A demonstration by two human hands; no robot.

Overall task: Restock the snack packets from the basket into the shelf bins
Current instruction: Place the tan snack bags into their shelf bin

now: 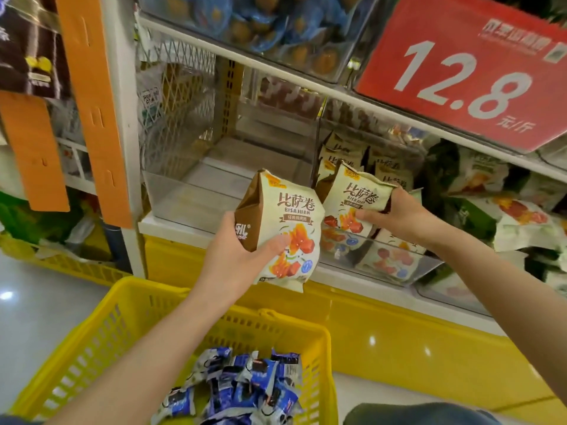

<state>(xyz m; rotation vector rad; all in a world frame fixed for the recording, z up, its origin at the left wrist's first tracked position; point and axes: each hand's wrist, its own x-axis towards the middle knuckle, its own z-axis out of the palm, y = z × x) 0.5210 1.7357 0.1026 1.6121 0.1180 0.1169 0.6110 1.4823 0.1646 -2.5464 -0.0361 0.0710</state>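
We record a yellow basket (101,342) below the shelf, holding a heap of blue-and-white wrapped packets (245,391). On the shelf, a clear end bin (184,194) sits at the left end. The stocked bin (429,258) adjoining it on the right holds cream-and-brown shelf packets (389,259) of one kind.

The left hand (242,259) is clamped round the left-hand packet (288,222), thumb across its face. It holds the packet upright in front of the end bin's front right corner. The right hand (405,214) grips the right-hand packet (356,197) by its right edge, thumb on the front, above the front rim of the stocked bin.

Both held packets read "比萨卷" and "BISAJUAN". A red price sign (469,75) on the shelf edge above reads "12.8 元/斤". The upper bin (196,29) holds blue-wrapped items (270,19); we cannot read their print.
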